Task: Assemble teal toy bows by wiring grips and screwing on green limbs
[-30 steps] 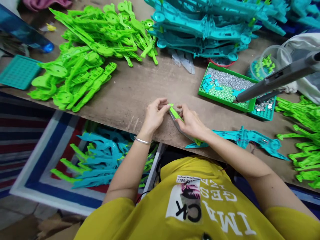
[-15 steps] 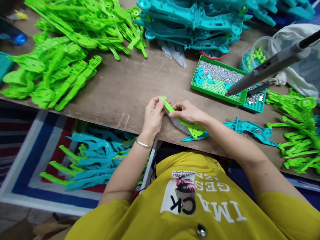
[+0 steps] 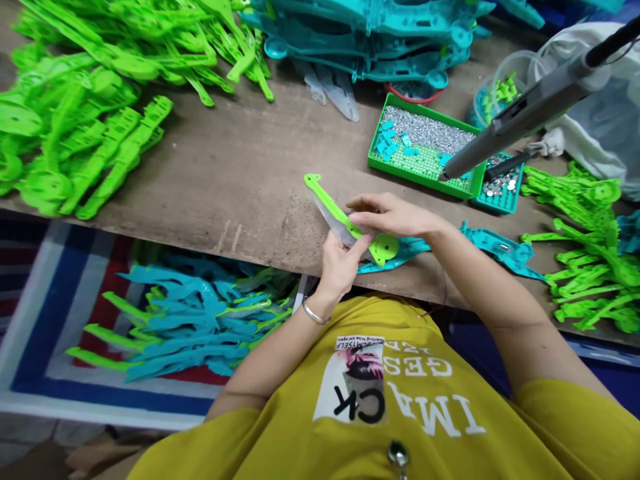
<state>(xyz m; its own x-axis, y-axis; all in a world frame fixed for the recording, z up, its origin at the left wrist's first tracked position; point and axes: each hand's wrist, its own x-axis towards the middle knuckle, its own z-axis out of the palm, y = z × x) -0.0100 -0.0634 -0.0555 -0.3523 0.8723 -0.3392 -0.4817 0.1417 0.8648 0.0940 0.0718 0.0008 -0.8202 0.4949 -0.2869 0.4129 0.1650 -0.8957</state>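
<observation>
A long lime-green plastic part [image 3: 327, 200], with a round end at the lower right, lies at a slant over a translucent grey blade-shaped piece [image 3: 336, 225]. My left hand [image 3: 343, 263] grips both near the round end, thumb on top. Curled over the middle of the green part is my right hand [image 3: 393, 217], its thumb and fingertips at the edge; what its fingers touch underneath is hidden. Below my right wrist, a turquoise plastic shell [image 3: 500, 247] lies on the table, partly covered by my arm.
Lime-green parts are piled at the left [image 3: 100, 127] and right. Turquoise shells [image 3: 370, 40] are stacked at the back. A green tray [image 3: 425, 186] holds small screws, with a grey screwdriver [image 3: 520, 103] hanging over it. Assembled pieces [image 3: 200, 320] lie below the table edge.
My left hand has slid from the narrow end of the green part down towards its round end. My right hand's fingers have loosened slightly. The camera view has shifted a little.
</observation>
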